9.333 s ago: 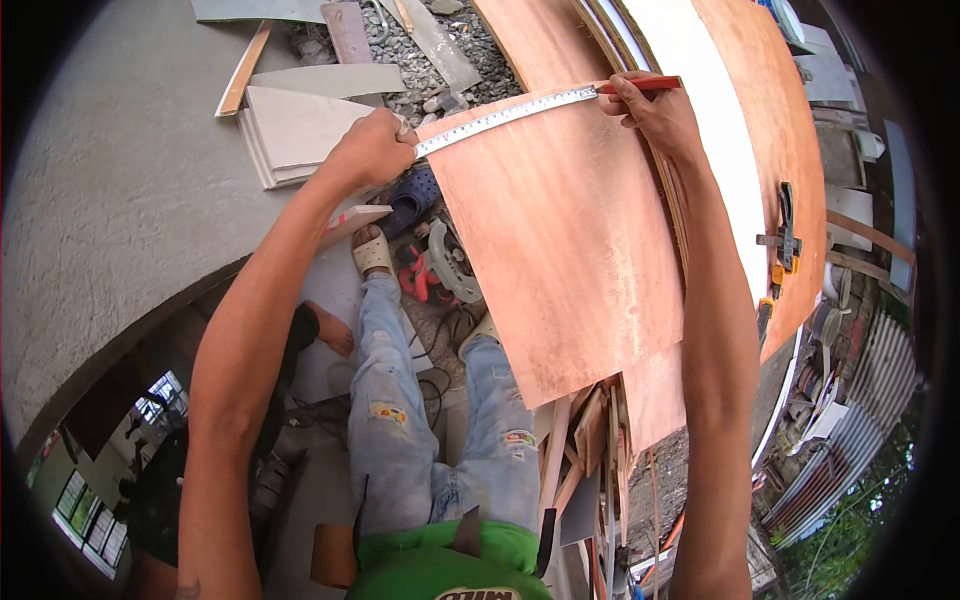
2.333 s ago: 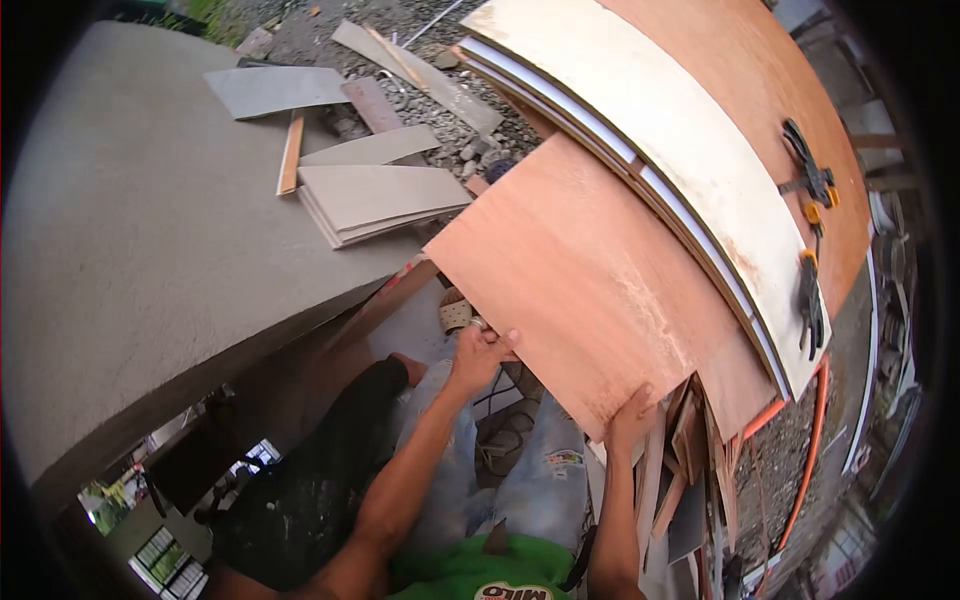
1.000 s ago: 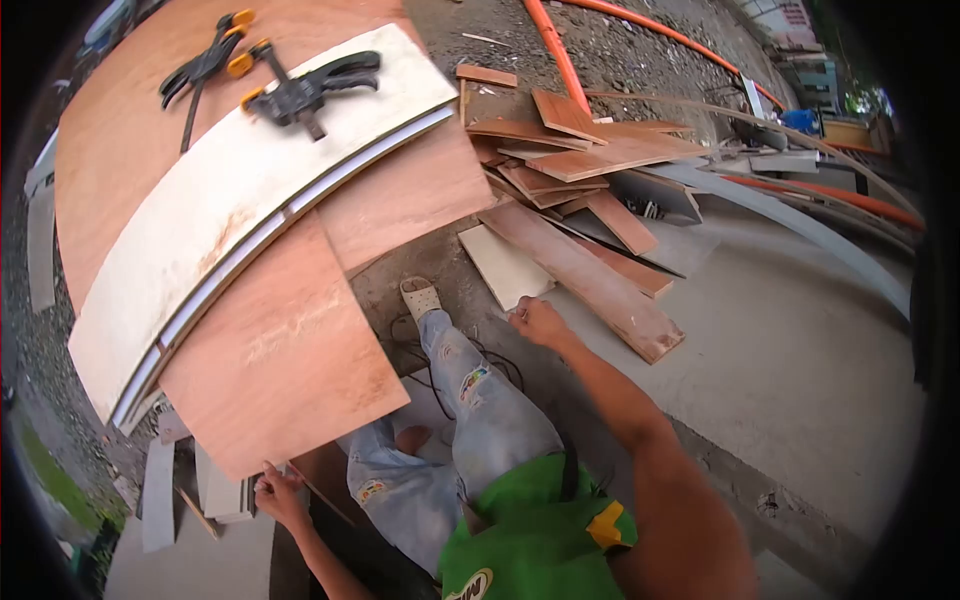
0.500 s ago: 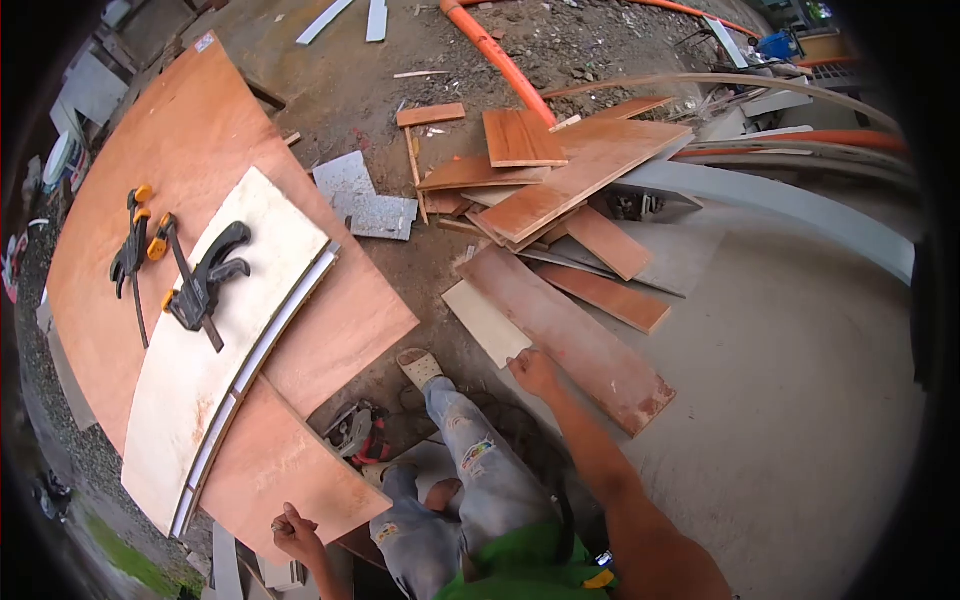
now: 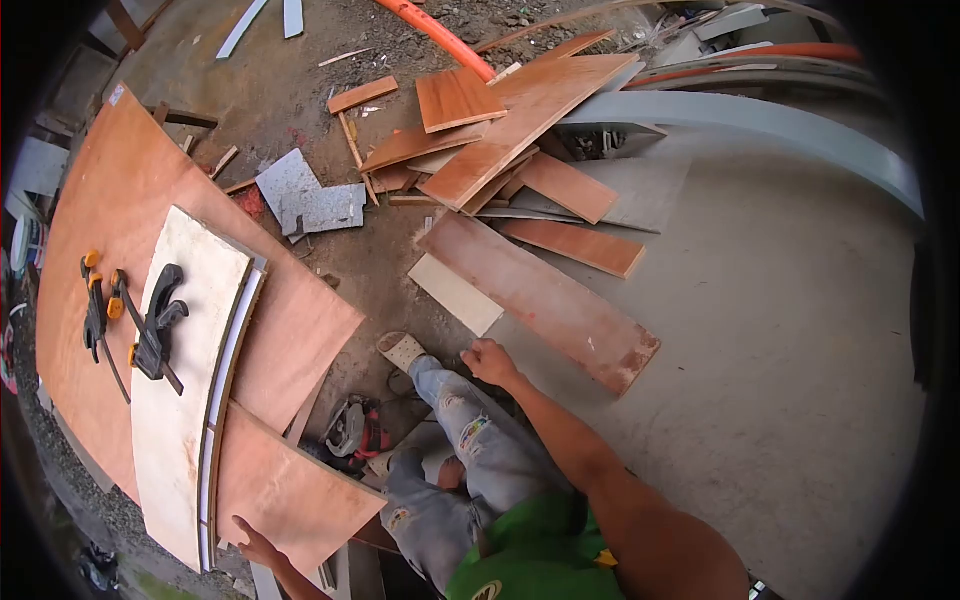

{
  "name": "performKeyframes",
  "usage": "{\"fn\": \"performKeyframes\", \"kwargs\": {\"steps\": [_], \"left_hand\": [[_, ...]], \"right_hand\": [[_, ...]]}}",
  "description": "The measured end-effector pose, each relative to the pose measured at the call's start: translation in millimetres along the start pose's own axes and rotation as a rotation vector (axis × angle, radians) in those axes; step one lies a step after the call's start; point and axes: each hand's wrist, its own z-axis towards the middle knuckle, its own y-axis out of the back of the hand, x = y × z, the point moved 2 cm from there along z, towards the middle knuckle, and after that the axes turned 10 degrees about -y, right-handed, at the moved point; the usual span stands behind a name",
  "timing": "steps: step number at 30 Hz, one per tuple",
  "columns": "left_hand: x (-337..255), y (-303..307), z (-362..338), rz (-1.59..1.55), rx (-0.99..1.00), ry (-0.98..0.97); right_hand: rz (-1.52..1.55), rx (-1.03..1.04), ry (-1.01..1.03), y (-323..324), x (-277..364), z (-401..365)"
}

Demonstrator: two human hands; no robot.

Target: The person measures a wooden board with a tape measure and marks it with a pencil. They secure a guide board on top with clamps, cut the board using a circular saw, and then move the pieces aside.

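Note:
My left hand point(image 5: 260, 547) is low in the view, index finger stretched out, beside the edge of a curved white panel point(image 5: 185, 450) and over a plywood piece point(image 5: 295, 485). Nothing shows in it. My right hand point(image 5: 489, 362) hangs with its fingers curled, just below the near end of a cream board point(image 5: 455, 294) and apart from it. No object shows in its fingers. That board lies along a longer reddish-brown plank point(image 5: 545, 303). Two black and orange bar clamps lie at the left: one clamp point(image 5: 157, 335) on the white panel, the other point(image 5: 96, 318) on the large plywood sheet point(image 5: 270, 275).
A circular saw point(image 5: 357, 428) sits on the ground by my feet. Plywood offcuts point(image 5: 530, 120) are heaped ahead, near an orange pipe point(image 5: 440, 28). Grey speckled sheets point(image 5: 320, 205) lie at centre left. A long curved pale strip point(image 5: 740, 120) arcs across the right.
My right hand has moved off the end of the cream board, slightly left. The left hand has gone from curled to finger outstretched, nearer the white panel's edge. My view has shifted.

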Motion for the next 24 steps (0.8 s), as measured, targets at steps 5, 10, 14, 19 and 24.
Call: {"fn": "performKeyframes", "kwargs": {"steps": [5,10,14,19,24], "left_hand": [[7,-20,48,-0.037,-0.005,-0.168],[-38,-13,62,-0.188,-0.096,-0.346],[-45,-11,59,-0.179,-0.091,-0.339],[-39,-21,55,-0.289,-0.121,-0.173],[-37,-34,41,-0.324,-0.211,-0.311]], "right_hand": [[0.088,0.188,-0.098,-4,29,-5],[0.003,0.105,0.064,8,47,7],[0.022,-0.264,0.144,82,74,46],[-0.094,-0.602,-0.11,234,-35,156],[-1.357,-0.153,-0.394,295,-31,106]]}}
